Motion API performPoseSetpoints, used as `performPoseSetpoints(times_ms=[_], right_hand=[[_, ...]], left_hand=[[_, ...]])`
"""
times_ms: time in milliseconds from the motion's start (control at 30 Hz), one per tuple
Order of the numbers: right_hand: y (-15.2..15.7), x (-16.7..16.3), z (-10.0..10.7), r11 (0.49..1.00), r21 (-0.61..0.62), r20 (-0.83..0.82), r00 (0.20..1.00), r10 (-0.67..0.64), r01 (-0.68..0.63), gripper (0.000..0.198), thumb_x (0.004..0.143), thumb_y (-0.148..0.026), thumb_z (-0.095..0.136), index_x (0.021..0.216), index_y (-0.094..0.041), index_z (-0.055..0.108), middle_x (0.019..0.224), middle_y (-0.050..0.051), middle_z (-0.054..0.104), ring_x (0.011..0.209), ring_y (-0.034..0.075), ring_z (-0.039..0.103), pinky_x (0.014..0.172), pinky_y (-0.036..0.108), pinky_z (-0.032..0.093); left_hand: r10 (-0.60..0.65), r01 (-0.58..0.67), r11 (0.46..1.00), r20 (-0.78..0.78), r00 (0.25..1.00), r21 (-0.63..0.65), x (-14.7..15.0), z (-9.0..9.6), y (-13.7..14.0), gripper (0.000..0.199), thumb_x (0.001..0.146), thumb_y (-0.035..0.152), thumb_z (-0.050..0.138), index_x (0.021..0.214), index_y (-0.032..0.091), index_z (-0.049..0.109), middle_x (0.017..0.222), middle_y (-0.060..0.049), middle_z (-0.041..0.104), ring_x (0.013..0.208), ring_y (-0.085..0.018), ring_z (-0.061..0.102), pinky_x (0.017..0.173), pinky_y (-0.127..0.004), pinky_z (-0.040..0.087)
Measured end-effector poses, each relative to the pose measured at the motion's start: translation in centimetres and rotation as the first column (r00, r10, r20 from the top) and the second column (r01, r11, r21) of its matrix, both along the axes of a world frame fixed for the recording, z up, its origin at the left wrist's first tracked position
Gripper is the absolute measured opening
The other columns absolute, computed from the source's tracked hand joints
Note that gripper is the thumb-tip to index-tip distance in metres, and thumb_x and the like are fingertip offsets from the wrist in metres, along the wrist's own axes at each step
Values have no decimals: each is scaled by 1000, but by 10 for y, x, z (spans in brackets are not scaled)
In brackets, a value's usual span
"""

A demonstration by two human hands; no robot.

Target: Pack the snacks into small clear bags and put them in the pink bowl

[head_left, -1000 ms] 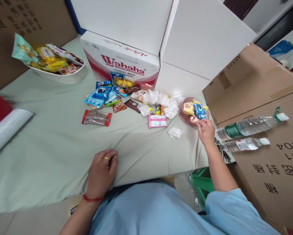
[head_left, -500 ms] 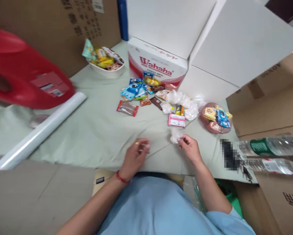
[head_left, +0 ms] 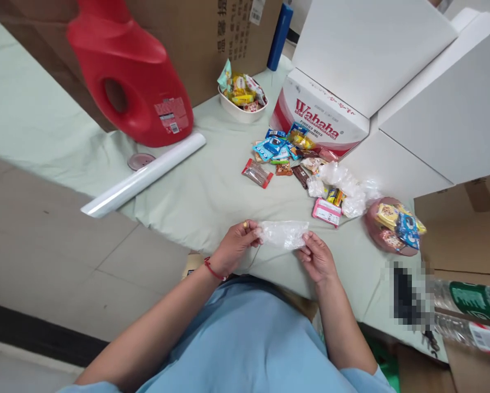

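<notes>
A clear plastic bag [head_left: 284, 234] is stretched sideways between my two hands near the front edge of the cloth-covered table. My left hand [head_left: 241, 244] pinches its left end, and my right hand [head_left: 317, 256] pinches the right end between thumb and fingers. Beyond the bag lie a pink packet [head_left: 327, 212], a red-ended brown snack packet [head_left: 257, 173] and a pile of blue wrapped snacks [head_left: 274, 146]. Crumpled clear plastic bags [head_left: 347, 185] lie behind the pink packet. To the right, a pinkish bowl [head_left: 373, 221] holds several wrapped snacks.
A red jug [head_left: 146, 98] and a white roll [head_left: 146, 174] are at the left. A white bowl of snacks [head_left: 238, 113] sits by the Wahaha box [head_left: 322, 112]. Plastic bottles [head_left: 470, 297] and a pixelated dark item lie at the right edge.
My left hand has come right and taken hold of the bag's left end. The bag, bunched in my right hand before, is now spread out. The view has turned left.
</notes>
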State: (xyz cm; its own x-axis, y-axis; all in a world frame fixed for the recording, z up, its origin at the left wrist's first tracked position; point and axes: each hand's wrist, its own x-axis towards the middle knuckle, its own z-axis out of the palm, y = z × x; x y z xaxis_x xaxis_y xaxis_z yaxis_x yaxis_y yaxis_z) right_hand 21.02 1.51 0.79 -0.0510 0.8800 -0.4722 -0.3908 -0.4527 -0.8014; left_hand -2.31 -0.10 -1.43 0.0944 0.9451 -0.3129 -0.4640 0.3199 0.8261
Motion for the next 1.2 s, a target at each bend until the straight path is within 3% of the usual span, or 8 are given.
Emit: performPoseSetpoints(times_ms=[333,467,567,733,800,967,1100,1200], right_hand=[[4,-9,15,990,99,-7,995,103,-102,31,70,-33,91,86,-23,66,66,-7,46,50,6,30,40,15,29],[4,-10,23,918,117,24,926,378,-378,32,73,-43,88,81,-21,67,63,-5,47,50,7,31,41,18,28],[9,-16,24,868,126,65,877,476,-480,35,76,-49,86,79,-21,65,62,-5,47,50,7,34,43,19,31],[9,-31,16,940,277,328,939,102,-199,39,84,-60,75,97,-25,66,80,-2,55,69,13,49,57,22,46],[2,-40,11,920,303,382,916,120,-247,47,80,-61,77,109,-27,64,91,0,60,82,16,55,64,24,51],[-6,-54,0,869,254,437,852,288,-424,39,80,-52,79,101,-21,67,90,2,68,81,17,60,71,27,49],[11,-25,-7,915,313,573,819,31,-254,32,88,-51,68,94,-19,69,77,0,65,66,14,54,63,26,44],[24,12,-19,884,418,741,641,-199,-209,32,92,-49,65,100,-18,70,85,3,70,74,18,60,70,29,48]], left_hand=[[244,-165,960,-389,889,226,-22,7,-7,32,87,46,65,108,21,62,114,-7,66,104,-21,62,91,-35,50],[28,105,958,-451,892,267,-16,12,-6,58,83,49,72,132,22,56,137,-12,62,127,-28,58,105,-42,47],[-204,330,919,-460,864,214,-5,11,-10,44,83,51,70,113,19,65,110,-8,72,103,-24,66,91,-37,52],[52,49,989,-634,772,142,10,12,-16,31,89,50,57,81,20,60,72,2,61,68,-16,54,66,-27,42],[146,-32,983,-674,724,179,12,16,-15,29,90,49,58,81,21,59,71,3,60,68,-15,53,67,-27,41],[0,128,966,-496,868,223,6,22,-5,38,94,52,51,77,20,60,72,1,59,69,-15,52,67,-26,43],[3,139,968,-569,822,206,-20,23,18,32,91,49,58,92,19,69,77,-1,65,73,-16,57,69,-27,46],[133,148,937,-715,686,317,-48,33,58,29,92,44,58,105,20,71,95,-5,71,85,-18,64,76,-28,50]])
